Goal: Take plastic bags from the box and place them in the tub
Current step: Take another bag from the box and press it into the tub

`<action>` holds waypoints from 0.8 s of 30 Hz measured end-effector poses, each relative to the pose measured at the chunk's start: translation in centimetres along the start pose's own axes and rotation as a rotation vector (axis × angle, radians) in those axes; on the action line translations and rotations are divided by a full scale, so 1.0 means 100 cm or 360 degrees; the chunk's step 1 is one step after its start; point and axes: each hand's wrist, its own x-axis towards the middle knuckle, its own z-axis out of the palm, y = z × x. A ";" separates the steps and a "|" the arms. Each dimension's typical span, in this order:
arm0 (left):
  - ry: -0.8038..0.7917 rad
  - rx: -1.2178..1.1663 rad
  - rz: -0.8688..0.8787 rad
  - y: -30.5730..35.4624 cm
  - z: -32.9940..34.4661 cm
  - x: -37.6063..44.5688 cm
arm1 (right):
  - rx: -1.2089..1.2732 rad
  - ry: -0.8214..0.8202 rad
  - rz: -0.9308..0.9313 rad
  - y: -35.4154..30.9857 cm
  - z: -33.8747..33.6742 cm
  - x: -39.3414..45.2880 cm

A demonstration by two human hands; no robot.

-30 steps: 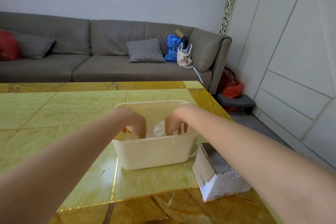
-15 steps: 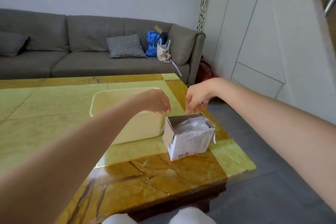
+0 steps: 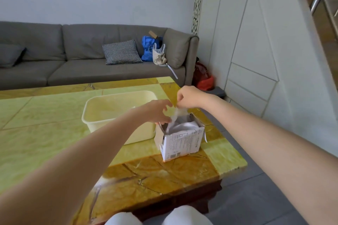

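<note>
A small white cardboard box [image 3: 181, 142] stands open on the yellow-green stone table [image 3: 45, 133], near its right corner, with clear plastic bags [image 3: 182, 124] bunched inside. A cream plastic tub [image 3: 117, 100] sits just left of and behind the box. My right hand [image 3: 188, 97] pinches the top of one clear plastic bag [image 3: 178, 113] and holds it a little above the box. My left hand [image 3: 159, 110] is beside it over the box's left edge, fingers touching the same bag.
A grey sofa [image 3: 82, 67] runs behind the table with a checked cushion [image 3: 121, 52], a blue bag [image 3: 149, 47] and a white bag [image 3: 159, 55]. A red bag [image 3: 204, 78] lies on the floor to the right. White cabinet panels [image 3: 256, 60] line the right wall.
Both hands left the tub and moved right to the box. My right hand has now taken the top of a bag and lifted it, and my left hand has come onto it.
</note>
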 end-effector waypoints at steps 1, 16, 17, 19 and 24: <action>0.0055 -0.0120 0.0008 0.001 -0.001 0.001 | 0.0170 0.0059 -0.0029 -0.006 -0.005 -0.001; 0.0695 -0.1186 -0.0367 -0.015 -0.038 -0.016 | 0.0717 0.0651 0.0278 -0.012 -0.029 0.016; 0.0721 -0.1303 -0.0378 -0.016 -0.042 -0.017 | 0.0713 0.0713 0.0223 -0.013 -0.030 0.016; 0.0731 -0.1475 -0.0385 -0.015 -0.048 -0.016 | 0.0733 0.0809 -0.0043 -0.018 -0.035 0.015; 0.0655 -0.1642 -0.0396 -0.006 -0.061 -0.017 | -0.0184 0.0350 -0.0465 -0.045 -0.041 0.005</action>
